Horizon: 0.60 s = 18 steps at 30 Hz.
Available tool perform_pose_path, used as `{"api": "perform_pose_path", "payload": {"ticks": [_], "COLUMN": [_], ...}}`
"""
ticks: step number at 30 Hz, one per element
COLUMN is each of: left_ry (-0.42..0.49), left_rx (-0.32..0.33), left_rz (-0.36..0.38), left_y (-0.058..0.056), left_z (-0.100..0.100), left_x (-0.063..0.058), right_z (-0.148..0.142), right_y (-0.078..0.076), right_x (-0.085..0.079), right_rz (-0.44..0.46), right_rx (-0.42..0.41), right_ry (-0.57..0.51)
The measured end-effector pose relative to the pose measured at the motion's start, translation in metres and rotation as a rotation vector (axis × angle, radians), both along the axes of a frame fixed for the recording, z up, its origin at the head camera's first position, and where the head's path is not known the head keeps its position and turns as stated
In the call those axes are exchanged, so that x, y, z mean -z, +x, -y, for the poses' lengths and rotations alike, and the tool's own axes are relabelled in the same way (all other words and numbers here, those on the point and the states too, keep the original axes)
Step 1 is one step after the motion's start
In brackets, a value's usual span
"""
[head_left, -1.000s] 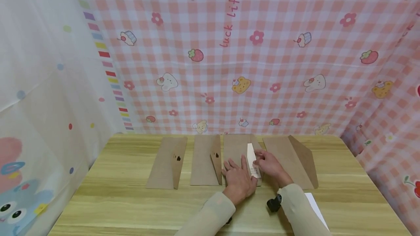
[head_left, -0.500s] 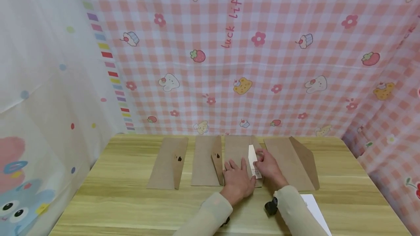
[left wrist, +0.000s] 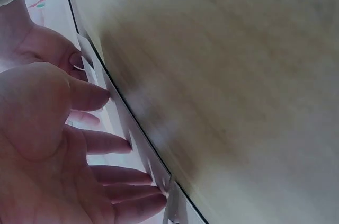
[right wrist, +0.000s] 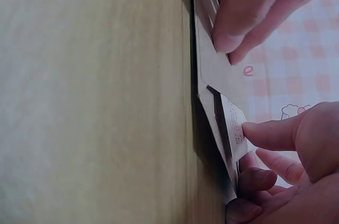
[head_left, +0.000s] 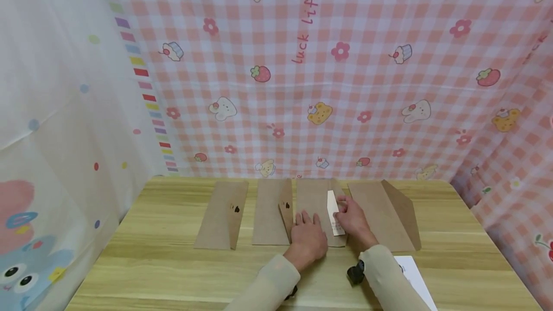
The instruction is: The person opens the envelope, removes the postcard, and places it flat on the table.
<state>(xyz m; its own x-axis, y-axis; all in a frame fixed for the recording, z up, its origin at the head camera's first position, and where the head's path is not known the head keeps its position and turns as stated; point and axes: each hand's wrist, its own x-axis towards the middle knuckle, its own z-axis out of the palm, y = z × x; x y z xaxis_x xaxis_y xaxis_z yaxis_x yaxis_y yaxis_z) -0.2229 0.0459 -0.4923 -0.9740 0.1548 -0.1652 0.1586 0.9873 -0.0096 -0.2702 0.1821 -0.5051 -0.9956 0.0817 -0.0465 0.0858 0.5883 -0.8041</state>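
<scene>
Third in a row of brown envelopes, the envelope (head_left: 307, 195) lies with its flap turned to the right. A white paper strip with small print (head_left: 331, 208) shows along its opening. My right hand (head_left: 354, 220) pinches the strip there, thumb on the printed side (right wrist: 234, 126) and fingers curled behind at the flap. My left hand (head_left: 308, 239) rests at the envelope's lower left with fingers extended; in the left wrist view its fingertips (left wrist: 159, 200) are right at the brown paper.
Two brown envelopes with dark-marked flaps, one far left (head_left: 216, 215) and one beside it (head_left: 267, 215), lie to the left. Another envelope (head_left: 376, 210) lies right with its flap folded out. A white sheet (head_left: 416, 280) is partly under the right sleeve on the wooden table (head_left: 151, 263).
My left hand has slid to the left, its thumb leaving the lower end of the white strip. The right hand keeps its pinch in nearly the same place.
</scene>
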Motion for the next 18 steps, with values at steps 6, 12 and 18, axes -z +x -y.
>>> {"api": "perform_pose_path", "payload": {"ticks": [6, 12, 18], "left_ry": [-0.016, -0.007, 0.0], "left_rx": [0.025, 0.051, 0.063], "left_rz": [0.008, 0.011, 0.016], "left_y": [0.0002, 0.0016, 0.0021], "left_z": [0.0044, 0.0074, 0.0087], "left_x": [0.0024, 0.0008, 0.0007], "right_z": [0.0007, -0.0002, -0.0042], "right_y": [-0.0004, 0.0005, 0.0016], "right_x": [-0.0006, 0.0001, 0.0], "right_rz": [0.009, 0.013, -0.004], "right_rx": [-0.001, 0.006, 0.006], "right_ry": [0.008, 0.002, -0.001]}}
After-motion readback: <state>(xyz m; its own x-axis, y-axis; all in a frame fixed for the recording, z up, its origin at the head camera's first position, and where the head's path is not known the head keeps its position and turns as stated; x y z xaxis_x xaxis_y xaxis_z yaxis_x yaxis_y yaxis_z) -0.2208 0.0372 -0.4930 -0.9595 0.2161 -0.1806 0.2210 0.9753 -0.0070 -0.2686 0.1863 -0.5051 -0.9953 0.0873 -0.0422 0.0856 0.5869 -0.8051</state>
